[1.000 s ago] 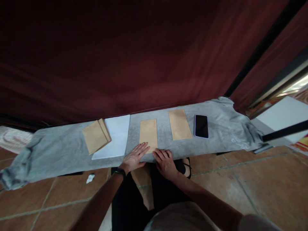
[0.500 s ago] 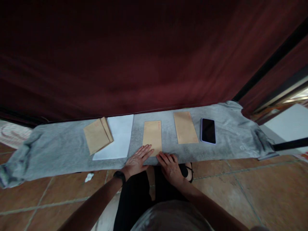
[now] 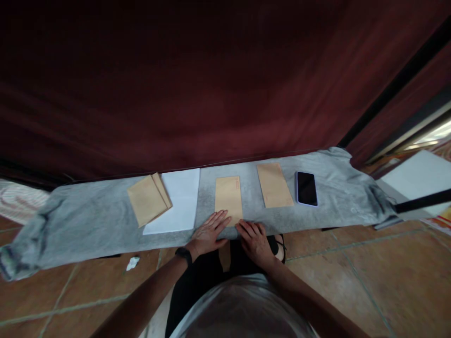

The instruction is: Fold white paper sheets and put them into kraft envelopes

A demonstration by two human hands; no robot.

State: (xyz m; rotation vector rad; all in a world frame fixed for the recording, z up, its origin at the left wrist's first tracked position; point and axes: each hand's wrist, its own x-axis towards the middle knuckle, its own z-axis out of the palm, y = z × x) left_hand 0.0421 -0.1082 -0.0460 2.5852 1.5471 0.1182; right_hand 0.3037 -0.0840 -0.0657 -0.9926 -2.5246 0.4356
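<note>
A brown paper envelope [image 3: 228, 195] with small red print at its top right lies flat before me on a grey cloth. My left hand [image 3: 210, 231] rests on its lower left part, fingers stretched out and flat. At the lower right corner, my right hand [image 3: 255, 241] touches the envelope's edge with its fingers laid out on the cloth. A second brown envelope [image 3: 275, 185] lies to the right, slightly turned. On the left, a stack of brown envelopes [image 3: 148, 201] partly covers white paper sheets [image 3: 183, 197].
A phone [image 3: 306, 188] with a dark screen lies right of the envelopes. The grey cloth [image 3: 88, 220] covers a long narrow bench against a dark red surface [image 3: 211, 94]. A white scrap [image 3: 132, 263] is on the tiled floor [image 3: 334, 272].
The view has shifted slightly, so the things on the cloth appear a little further right. Both hands stay flat at the envelope's lower end.
</note>
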